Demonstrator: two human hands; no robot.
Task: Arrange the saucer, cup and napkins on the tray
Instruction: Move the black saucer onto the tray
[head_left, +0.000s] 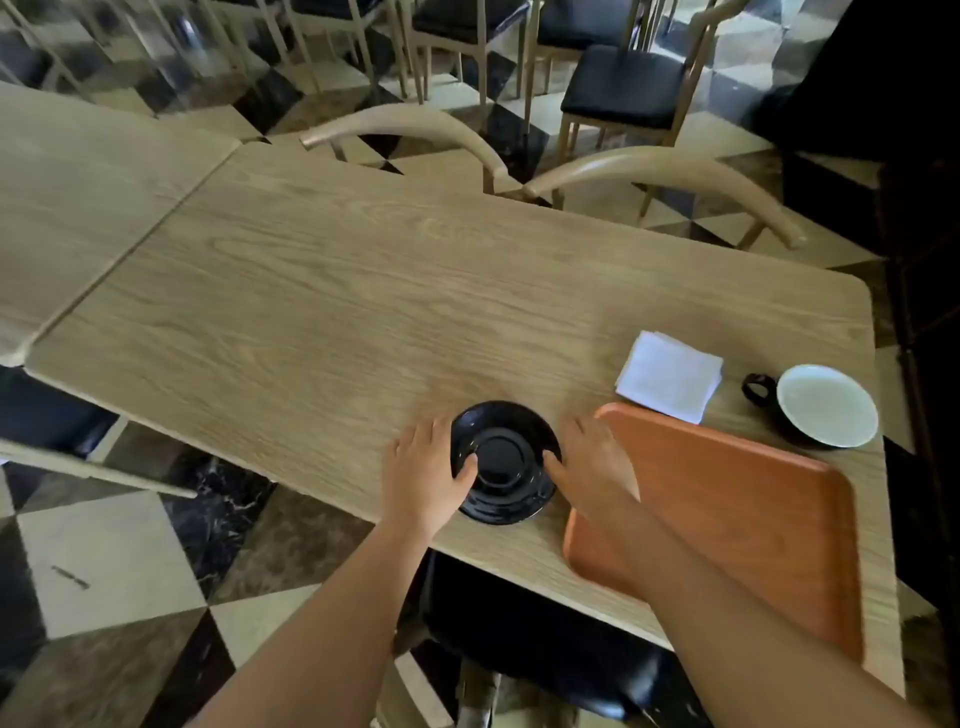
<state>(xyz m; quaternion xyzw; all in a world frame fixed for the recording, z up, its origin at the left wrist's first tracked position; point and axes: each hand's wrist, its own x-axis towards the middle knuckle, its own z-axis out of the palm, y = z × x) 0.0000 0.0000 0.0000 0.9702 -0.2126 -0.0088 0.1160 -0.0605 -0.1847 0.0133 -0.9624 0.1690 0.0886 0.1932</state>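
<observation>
A black saucer (505, 460) lies near the front edge of the wooden table (322, 291). My left hand (426, 467) grips its left rim, thumb on top. My right hand (589, 462) grips its right rim the same way. Whether the saucer is lifted off the table I cannot tell. To the right lies an orange tray (748, 519), bare, with my right forearm crossing its left part. A stack of white napkins (670, 375) rests on the table just beyond the tray. A black cup (826, 405) with a pale inside stands upright at the far right, handle pointing left.
Two curved wooden chair backs (660, 169) stand against the table's far edge. A second table (78, 182) adjoins on the left. A dark-seated chair (545, 660) sits under the front edge. The floor is chequered tile.
</observation>
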